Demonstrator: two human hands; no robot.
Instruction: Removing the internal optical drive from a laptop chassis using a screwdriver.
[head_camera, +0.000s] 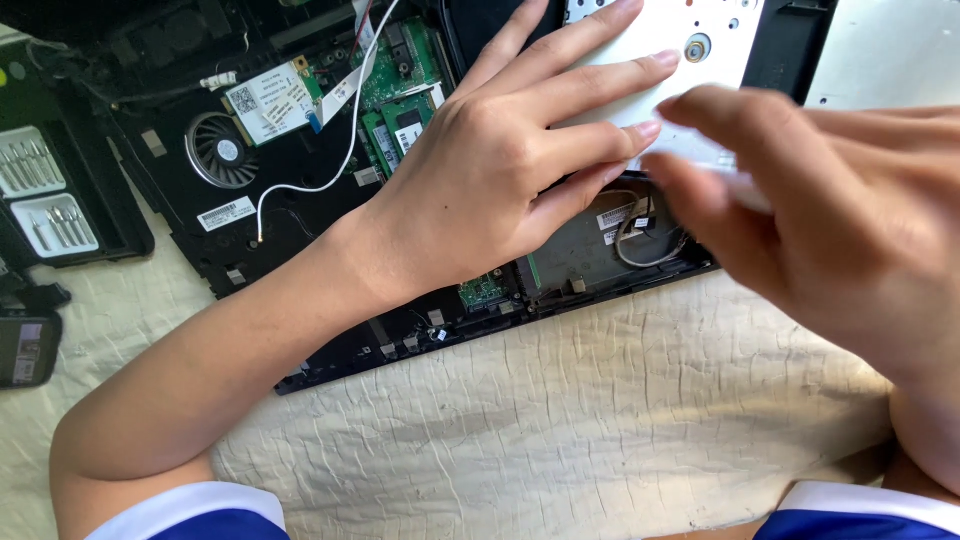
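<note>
On the far left, beside the arm, a black case of small screwdriver bits (40, 195) is lying on the cream cloth (600, 400), well away from any fingers. Next to it, the open black laptop base (300, 230) is being shown with its insides bare: a round fan (222, 150), a white wire (340, 160) and green memory cards (400, 125).

Further right, the left hand (480, 180) is being laid flat over the laptop, palm down. Its fingers (600, 85) are being spread out long and narrow, with nothing gripped, and their tips are being pressed on a flat silver-white drive (700, 35) that is sitting in the top right part of the base. The drive is lying under and just past those fingertips.

On the right, the right hand (850, 230) is being held over the near edge of the same drive. It is blurred, so it cannot be told if something is being pinched. Its fingers (700, 190) are being bent close together, just beside the left fingertips.

It is judged that the drive should be kept level and steady by the flat hand, and moved slowly, so that the thin wires (640, 235) in the bay below are not being pulled or squashed.
</note>
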